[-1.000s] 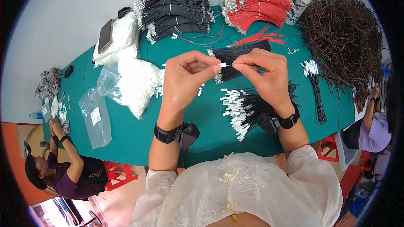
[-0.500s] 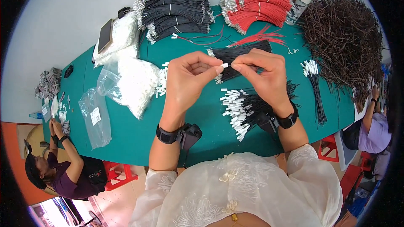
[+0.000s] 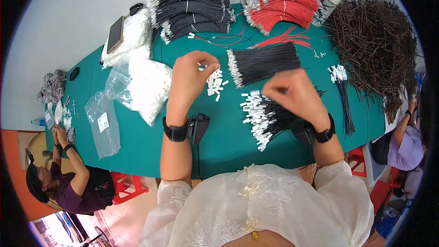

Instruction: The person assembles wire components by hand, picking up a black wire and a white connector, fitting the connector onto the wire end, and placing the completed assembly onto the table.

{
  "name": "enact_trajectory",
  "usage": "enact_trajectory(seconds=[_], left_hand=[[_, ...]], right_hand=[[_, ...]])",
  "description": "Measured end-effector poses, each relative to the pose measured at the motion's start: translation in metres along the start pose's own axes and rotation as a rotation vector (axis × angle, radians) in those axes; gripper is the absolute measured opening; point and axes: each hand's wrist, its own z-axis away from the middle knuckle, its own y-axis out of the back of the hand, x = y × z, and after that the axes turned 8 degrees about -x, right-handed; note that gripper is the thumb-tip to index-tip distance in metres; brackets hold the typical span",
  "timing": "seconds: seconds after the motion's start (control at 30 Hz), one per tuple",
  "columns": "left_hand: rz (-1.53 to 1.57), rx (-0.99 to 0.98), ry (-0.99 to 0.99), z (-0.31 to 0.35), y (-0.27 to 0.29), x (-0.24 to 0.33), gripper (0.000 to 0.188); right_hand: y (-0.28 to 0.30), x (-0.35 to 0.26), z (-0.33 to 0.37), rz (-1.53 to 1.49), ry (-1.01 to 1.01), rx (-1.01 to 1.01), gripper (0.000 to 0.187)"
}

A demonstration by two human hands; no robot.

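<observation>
Green table (image 3: pixel 228 137) bearing wire work. Left hand (image 3: pixel 190 80) hovering over loose white connectors (image 3: pixel 216 83), fingertips curling together above them. Right hand (image 3: pixel 292 93) over pile of black wires with white ends (image 3: pixel 258 116), fingers bunching; pinch contents unclear. Black wire bundle (image 3: pixel 265 63) lying between the 2 hands.

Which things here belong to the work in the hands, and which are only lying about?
In use:
left hand
right hand
loose white connectors
black wires with white ends

Lying about:
red wire bundles
brown wire heap
empty clear bag
</observation>
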Motion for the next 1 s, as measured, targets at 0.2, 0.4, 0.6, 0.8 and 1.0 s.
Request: enact_trajectory(seconds=[0.2, 0.4, 0.6, 0.8, 1.0], left_hand=[[-0.491, -0.1, -0.078, -0.001, -0.03, -0.026, 0.013], [-0.669, -0.131, -0.064, -0.004, -0.054, -0.036, 0.014], [-0.649, -0.145, -0.055, -0.008, -0.052, -0.033, 0.013], [0.194, -0.07, 0.041, -0.01, -0.025, -0.009, 0.009], [0.64, -0.043, 0.024, -0.005, -0.006, 0.015, 0.013]], right_hand=[[-0.014, 0.012, 0.005, 0.125, 0.003, -0.185, 0.007], [-0.022, 0.04, -0.033, 0.338, 0.01, -0.083, 0.01], [-0.041, 0.071, -0.053, 0.532, 0.057, -0.079, 0.01], [-0.039, 0.075, -0.054, 0.433, 0.068, -0.109, 0.008], [-0.023, 0.075, -0.054, 0.269, 0.188, -0.012, 0.007]])
